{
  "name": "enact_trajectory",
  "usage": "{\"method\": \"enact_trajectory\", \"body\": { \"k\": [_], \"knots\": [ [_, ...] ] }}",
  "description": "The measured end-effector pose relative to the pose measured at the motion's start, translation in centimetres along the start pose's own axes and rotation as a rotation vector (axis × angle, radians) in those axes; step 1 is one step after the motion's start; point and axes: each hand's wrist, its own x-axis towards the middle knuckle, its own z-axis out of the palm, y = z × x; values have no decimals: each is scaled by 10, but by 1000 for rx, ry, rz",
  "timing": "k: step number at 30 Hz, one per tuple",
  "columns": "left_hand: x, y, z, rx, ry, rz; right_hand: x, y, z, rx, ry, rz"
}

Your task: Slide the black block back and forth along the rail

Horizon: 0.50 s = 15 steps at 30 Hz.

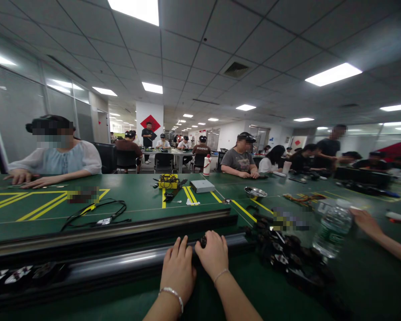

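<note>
A long black rail (120,263) with a shiny rounded top runs across the table in front of me. My left hand (178,269) lies over this rail, its fingers stretched forward across the top. Just right of it, my right hand (214,256) is closed, with its thumb side around a small black part (203,241). Most of that part is hidden by the fingers, so its kind does not show. Several black parts with silvery faces (18,274) sit in the left end of the rail.
Beyond lies another long rail (120,229). A heap of black parts (290,254) is at right, beside a water bottle (334,229) and another person's hand (366,223). Farther back are a black cable (116,207), a yellow box (169,180), a grey box (202,186) and a metal bowl (255,192).
</note>
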Motion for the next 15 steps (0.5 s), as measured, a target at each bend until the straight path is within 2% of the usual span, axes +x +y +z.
{"method": "enact_trajectory", "body": {
  "k": [5, 11, 15],
  "knots": [
    [0, 0, -2, -3, -22, -4, 3, 3, -4, -21, -19, -6],
    [-1, 6, -12, -8, -25, -21, 0, 13, -2, -43, 20, -113],
    [-2, 7, -12, 4, -39, -30, -3, 15, 2, -44, 25, -88]
  ]
}}
